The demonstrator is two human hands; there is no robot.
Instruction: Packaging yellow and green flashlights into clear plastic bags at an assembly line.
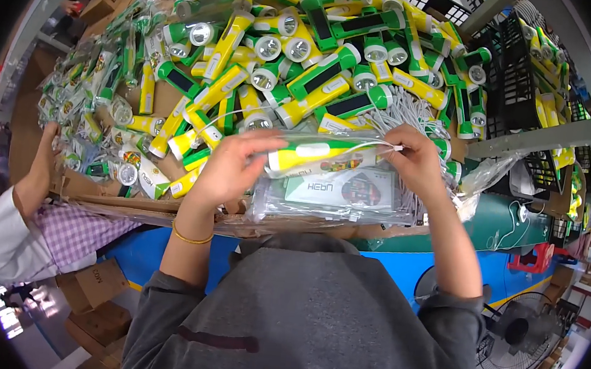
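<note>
Before me, my left hand [230,168] grips one end of a yellow and green flashlight [312,156] that lies level. At its other end, my right hand [414,158] pinches the tip of a thin white cable, which runs along the flashlight. Clear plastic surrounds the flashlight; I cannot tell whether it is fully inside a bag. Right below lies a stack of clear printed plastic bags [340,194]. Behind my right hand is a bundle of white cables [414,110].
A large heap of loose flashlights [271,63] covers the table beyond my hands. Bagged flashlights [91,110] lie to the left, beside a co-worker's arm [37,169]. Black crates [519,77] stand at the right behind a metal frame. A fan [518,330] stands at lower right.
</note>
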